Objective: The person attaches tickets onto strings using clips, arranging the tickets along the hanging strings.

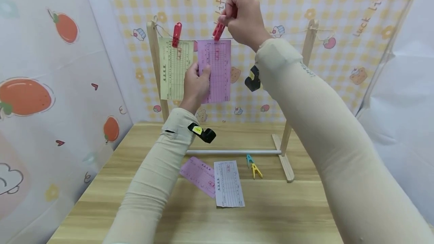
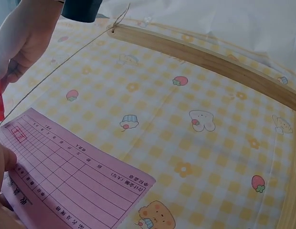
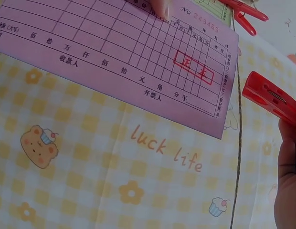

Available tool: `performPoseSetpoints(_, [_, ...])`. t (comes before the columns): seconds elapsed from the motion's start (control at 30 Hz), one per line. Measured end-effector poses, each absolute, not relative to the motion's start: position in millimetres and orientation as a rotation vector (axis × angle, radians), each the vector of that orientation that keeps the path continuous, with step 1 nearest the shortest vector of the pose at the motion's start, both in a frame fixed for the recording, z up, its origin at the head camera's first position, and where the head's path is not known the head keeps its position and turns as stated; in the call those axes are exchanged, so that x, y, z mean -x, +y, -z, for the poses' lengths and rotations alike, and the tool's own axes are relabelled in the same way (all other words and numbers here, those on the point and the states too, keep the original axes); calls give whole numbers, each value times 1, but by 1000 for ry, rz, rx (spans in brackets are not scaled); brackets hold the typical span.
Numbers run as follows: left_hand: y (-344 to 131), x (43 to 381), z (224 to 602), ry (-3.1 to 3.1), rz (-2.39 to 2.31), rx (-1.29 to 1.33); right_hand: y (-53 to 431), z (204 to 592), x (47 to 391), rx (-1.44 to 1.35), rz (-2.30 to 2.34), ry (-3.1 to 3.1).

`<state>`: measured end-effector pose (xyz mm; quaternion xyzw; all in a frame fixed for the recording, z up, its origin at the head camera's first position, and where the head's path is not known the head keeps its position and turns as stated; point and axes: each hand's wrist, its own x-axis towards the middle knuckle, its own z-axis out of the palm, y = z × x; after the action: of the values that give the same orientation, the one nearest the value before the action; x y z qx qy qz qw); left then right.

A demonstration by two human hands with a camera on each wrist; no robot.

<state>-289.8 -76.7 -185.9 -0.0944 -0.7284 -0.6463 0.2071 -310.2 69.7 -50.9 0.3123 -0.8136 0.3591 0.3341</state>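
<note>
In the head view my left hand holds a pink receipt slip by its left edge, thumb in front, upright with its top edge near the string. My right hand pinches a red clothespin by its upper end, just above that edge. From the right wrist view, the tip of this clothespin appears apart from the slip, on the other side of the string. Left of the pink slip, a yellow receipt slip hangs from the string under another red clothespin.
The string spans two wooden posts, joined low by a white rod. On the wooden table lie another pink slip, a white slip, a blue clothespin and a yellow clothespin. Checked cloth hangs behind.
</note>
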Motion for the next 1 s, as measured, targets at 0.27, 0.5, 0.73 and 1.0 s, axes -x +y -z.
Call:
performPoseSetpoints(0.27, [-75,291,185,-2017,1813,270,64,43,311,-787,-862,-2212])
performPoseSetpoints(0.5, [-77,292,188,-2018,1812,298,59,46,317,-769,-909,-2269])
performPoseSetpoints(0.73, [-78,292,189,-2017,1812,325,58,48,317,-763,-925,-2296])
performPoseSetpoints(1.0, [-77,291,189,-2021,1812,338,58,51,317,-755,-905,-2327])
